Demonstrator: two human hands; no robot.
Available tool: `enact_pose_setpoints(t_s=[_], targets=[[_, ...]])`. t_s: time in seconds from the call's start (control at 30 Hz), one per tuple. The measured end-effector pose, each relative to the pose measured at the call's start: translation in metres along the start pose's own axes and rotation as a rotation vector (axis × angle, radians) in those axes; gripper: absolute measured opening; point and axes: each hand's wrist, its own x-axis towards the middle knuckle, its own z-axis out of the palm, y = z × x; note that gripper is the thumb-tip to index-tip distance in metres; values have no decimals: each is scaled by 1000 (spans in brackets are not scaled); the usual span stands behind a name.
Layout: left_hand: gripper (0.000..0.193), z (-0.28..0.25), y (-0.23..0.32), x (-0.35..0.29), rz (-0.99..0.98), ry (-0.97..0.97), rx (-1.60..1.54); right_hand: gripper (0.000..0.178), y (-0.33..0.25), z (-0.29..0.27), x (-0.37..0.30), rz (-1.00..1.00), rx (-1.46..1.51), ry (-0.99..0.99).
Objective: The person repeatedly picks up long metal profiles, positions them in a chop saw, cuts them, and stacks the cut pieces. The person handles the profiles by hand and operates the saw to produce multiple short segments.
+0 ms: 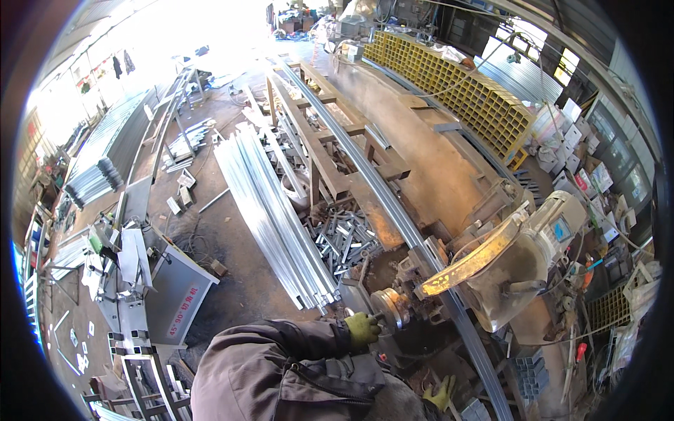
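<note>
My left hand (362, 330), in a yellow-green glove, is closed at the side of a round metal handwheel (390, 309) on a saw's clamp, apparently round its handle. Lower and to the right, my right hand (439, 394) in a matching glove has its fingers apart and holds nothing I can see. It is near the long grey metal profiles (469, 330), which run through the clamp and under the saw. The cut-off saw (484, 256) has a yellow blade guard and a pale motor, standing just right of the clamp.
A bundle of shiny metal tubes (263, 210) lies left of the steel support frame (309, 140). Short metal offcuts (344, 242) are heaped beneath it. Yellow square tubes (456, 84) are stacked at the far right. A grey machine cabinet (184, 284) stands at left.
</note>
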Motion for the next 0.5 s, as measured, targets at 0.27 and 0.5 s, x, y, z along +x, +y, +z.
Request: enact_pose_setpoints(t_s=[0.27,0.5], targets=[[15,-4,3,6,-21,-123,58,86,-10,-13,-4,-21,-12,10],[21,-4,1,4,21,-88,52,86,-31,-33,-4,35,13,-50]])
